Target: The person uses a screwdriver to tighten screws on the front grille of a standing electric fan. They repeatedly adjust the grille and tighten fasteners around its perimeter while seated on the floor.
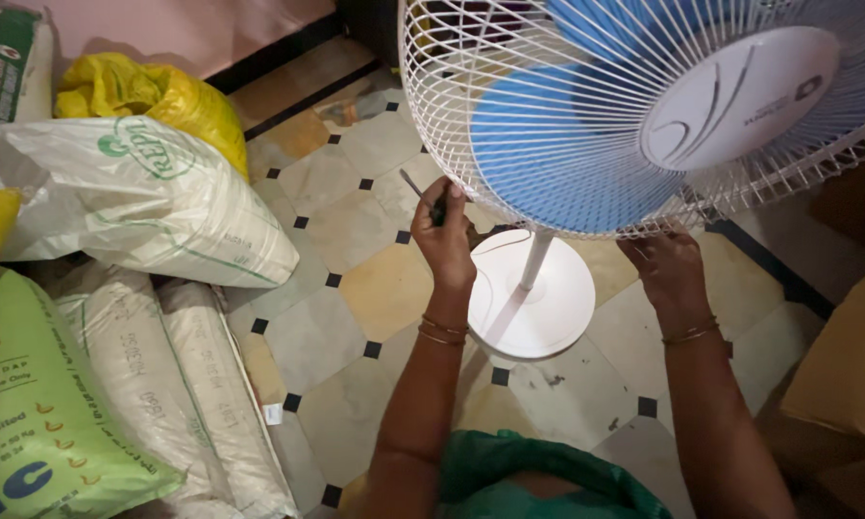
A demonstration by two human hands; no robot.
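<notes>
Gripping a screwdriver (423, 197) in the left hand (444, 240), shaft slanting up-left. Pinching (right hand (665, 269)) the fan's wire guard (509, 207) rim just above.

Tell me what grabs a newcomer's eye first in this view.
The pedestal fan fills the upper right: blue blades behind a white wire guard, on a round white base. The left hand holds a screwdriver at the guard's lower edge, while the right hand touches the rim. Stuffed sacks pile up along the left on the tiled floor.
</notes>
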